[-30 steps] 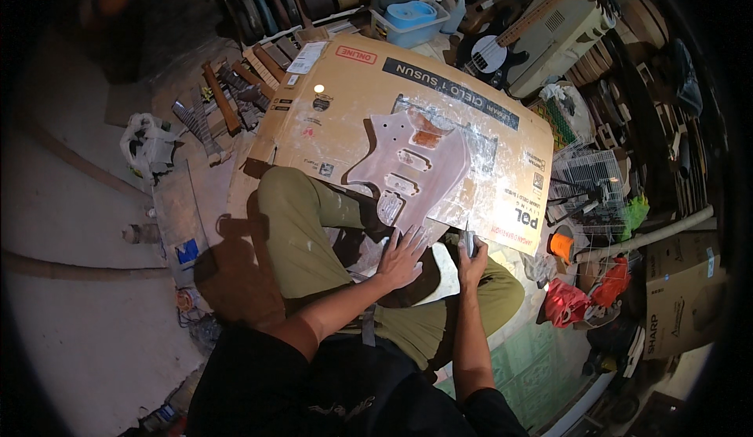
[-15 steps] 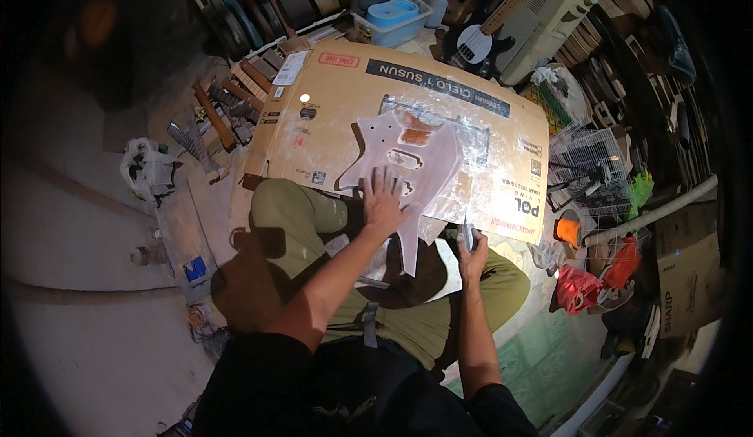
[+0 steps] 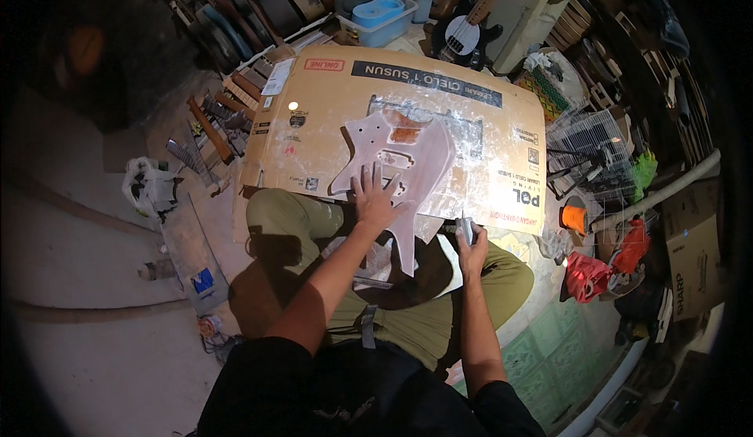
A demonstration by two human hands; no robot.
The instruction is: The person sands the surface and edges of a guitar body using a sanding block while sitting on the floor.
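A pale pinkish guitar body (image 3: 428, 162) with cut-outs and a reddish-brown patch lies on a large flattened cardboard sheet (image 3: 502, 154), its long horn reaching over the sheet's near edge above my lap. My left hand (image 3: 375, 202) rests on the body's lower left part with fingers spread apart. At the sheet's near edge, right of the body, my right hand (image 3: 472, 245) grips a small grey block (image 3: 465, 228), held upright. The block's exact kind is too small to tell.
Guitar necks (image 3: 208, 127) and a white plastic bag (image 3: 149, 187) lie left. Behind are a tub (image 3: 376, 29) and a black bass (image 3: 459, 41). A wire cage (image 3: 588, 162), red bags (image 3: 588, 276), a long pipe (image 3: 655, 194) and a cardboard box (image 3: 690, 249) crowd the right.
My left hand has moved up and left onto the body's middle. The body's long horn now shows below the sheet's edge. The whole view has shifted slightly. My right hand still grips the block.
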